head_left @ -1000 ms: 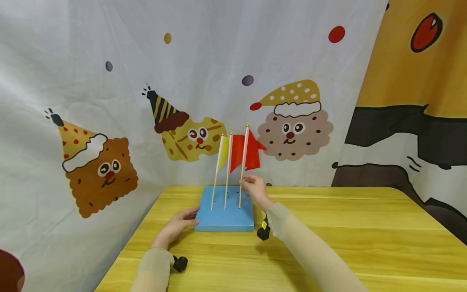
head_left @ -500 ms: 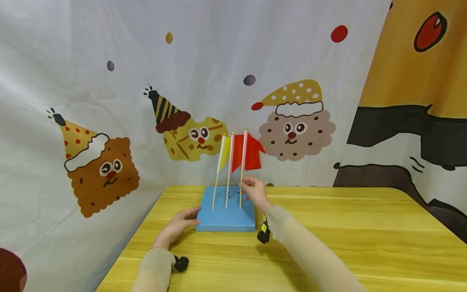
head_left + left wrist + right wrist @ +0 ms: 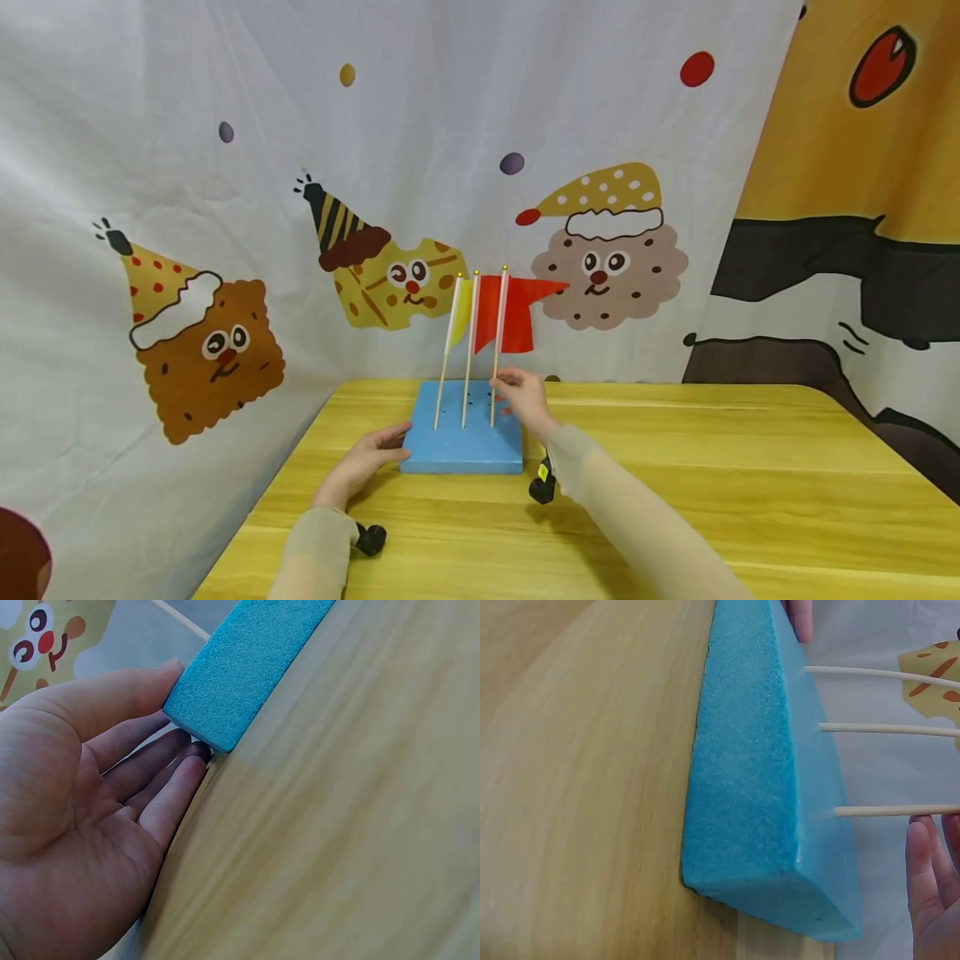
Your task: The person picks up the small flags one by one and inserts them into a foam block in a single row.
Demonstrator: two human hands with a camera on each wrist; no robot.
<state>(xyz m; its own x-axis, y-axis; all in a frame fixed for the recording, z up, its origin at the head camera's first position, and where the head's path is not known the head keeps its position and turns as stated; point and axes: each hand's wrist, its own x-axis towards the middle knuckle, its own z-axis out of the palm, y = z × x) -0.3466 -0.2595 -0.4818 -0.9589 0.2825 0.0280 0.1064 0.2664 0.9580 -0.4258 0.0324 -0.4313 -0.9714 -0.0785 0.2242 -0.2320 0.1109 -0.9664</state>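
Note:
A blue foam block lies on the table with three small flags standing in a row in its top. From left to right they are a yellow flag, a red flag and another red flag. My right hand pinches the rightmost flag's stick low down, just above the block; its foot meets the block's surface. At the block's left side, my left hand rests with fairly straight fingers; the thumb touches the corner.
Several small dark holes show in the block behind the sticks. The wooden table extends far to the right. A white cloth backdrop with cartoon figures hangs behind the table's far edge.
The rightmost red flag has come down slightly, and its cloth has spread out to the right. My right hand sank a little with the stick; my left hand kept its place at the block.

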